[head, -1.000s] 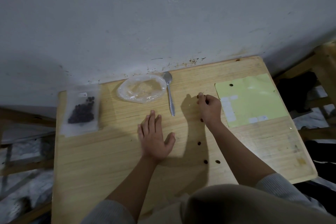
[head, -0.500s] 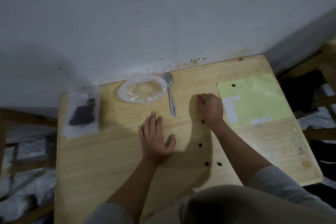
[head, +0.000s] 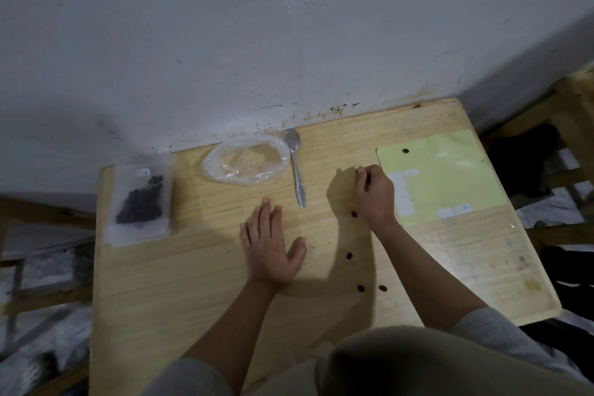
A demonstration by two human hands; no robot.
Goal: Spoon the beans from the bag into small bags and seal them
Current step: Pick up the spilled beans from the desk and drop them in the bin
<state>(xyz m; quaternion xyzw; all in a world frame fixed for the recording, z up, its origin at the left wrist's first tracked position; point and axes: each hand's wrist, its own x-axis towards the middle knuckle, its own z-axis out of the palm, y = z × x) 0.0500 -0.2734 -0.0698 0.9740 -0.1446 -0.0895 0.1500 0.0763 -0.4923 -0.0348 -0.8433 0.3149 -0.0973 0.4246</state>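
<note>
- The left hand (head: 271, 249) lies flat on the wooden worktop (head: 180, 283), palm down, fingers straight and close together, thumb spread to the side; its grip is apart and it holds nothing.
- The right hand (head: 374, 194) rests on the worktop just left of the green bag (head: 450, 177), its fingers curled under, with a dark bean (head: 356, 171) pinched at the fingertips; the grip is clamped on that bean.
- The green bag lies flat at the right side of the worktop, with pale labels on it and a single bean (head: 406, 150) on its upper part.
- Loose beans lie on the worktop: one (head: 354, 214) just beside the right wrist, one (head: 349, 255) nearer the person, and a pair (head: 361, 288) nearer still, beside the right forearm.
- A small clear bag (head: 141, 199) with a cluster of dark beans inside lies flat at the far left edge of the worktop; whether it is sealed I cannot tell.
- A crumpled clear plastic bag (head: 247, 159) sits near the wall, between the small clear bag and the spoon (head: 297, 167).
- The spoon lies on the worktop with its bowl toward the wall and handle pointing to the person, touching neither hand.
- Pale sleeves cover both forearms near the elbow.
</note>
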